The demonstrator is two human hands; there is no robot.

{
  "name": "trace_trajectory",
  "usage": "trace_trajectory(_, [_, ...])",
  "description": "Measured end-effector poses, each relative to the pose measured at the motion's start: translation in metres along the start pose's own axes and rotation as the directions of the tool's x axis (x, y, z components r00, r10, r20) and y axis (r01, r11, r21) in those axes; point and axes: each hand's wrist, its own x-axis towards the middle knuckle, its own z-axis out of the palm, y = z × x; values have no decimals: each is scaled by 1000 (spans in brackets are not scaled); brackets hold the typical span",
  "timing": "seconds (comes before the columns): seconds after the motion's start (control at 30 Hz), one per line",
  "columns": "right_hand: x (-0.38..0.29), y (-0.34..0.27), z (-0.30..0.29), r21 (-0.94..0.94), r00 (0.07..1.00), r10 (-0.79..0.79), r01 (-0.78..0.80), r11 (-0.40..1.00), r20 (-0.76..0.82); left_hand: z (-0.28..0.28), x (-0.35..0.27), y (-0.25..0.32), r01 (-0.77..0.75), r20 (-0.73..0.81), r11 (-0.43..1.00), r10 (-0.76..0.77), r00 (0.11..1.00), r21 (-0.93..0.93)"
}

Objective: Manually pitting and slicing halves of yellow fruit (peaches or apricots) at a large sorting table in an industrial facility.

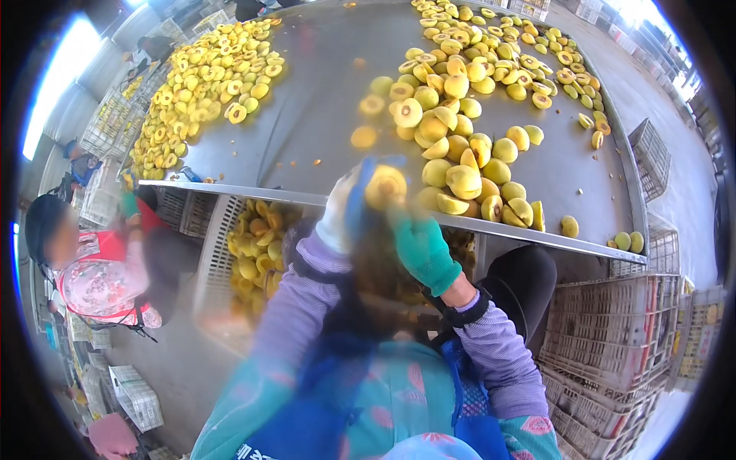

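A halved yellow stone fruit (pixel 386 187), probably a peach, shows its brown centre just above the table's front edge. My left hand (pixel 343 210), in a white and blue glove, grips it from the left side. My right hand (pixel 424 248) wears a green knitted glove, and its fingertips meet the fruit's lower right side. Blur hides whether those fingers hold anything. Right beside my hands, a heap of whole, cut and halved yellow fruit (pixel 464 181) lies on the metal table (pixel 322 86). Below my hands is a plastic crate (pixel 215 253) holding fruit pieces (pixel 259 247), partly hidden by my left arm.
A large pile of fruit halves (pixel 213 86) covers the table's left part. The raised metal rim (pixel 546 242) runs along the front. At the left sits another person (pixel 109 270) with a green glove. Stacked plastic crates (pixel 609 328) stand close on my right; a white crate (pixel 137 397) is on the floor.
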Motion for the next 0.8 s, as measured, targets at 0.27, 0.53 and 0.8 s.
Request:
trace_trajectory(0.27, [-20, -2, 8, -34, 989, -145, 146, 989, 36, -1, -11, -22, 87, 133, 994, -94, 987, 59])
trace_trajectory(0.53, [-31, 8, 9, 388, 900, 328, -422, 819, 286, -6, -10, -1, -163, 94, 969, 148, 985, 185])
trace_trajectory(0.8, [-30, -21, 4, 292, 671, 507, -715, 635, 540, 7, -30, -13, -160, -163, 959, 200, 966, 233])
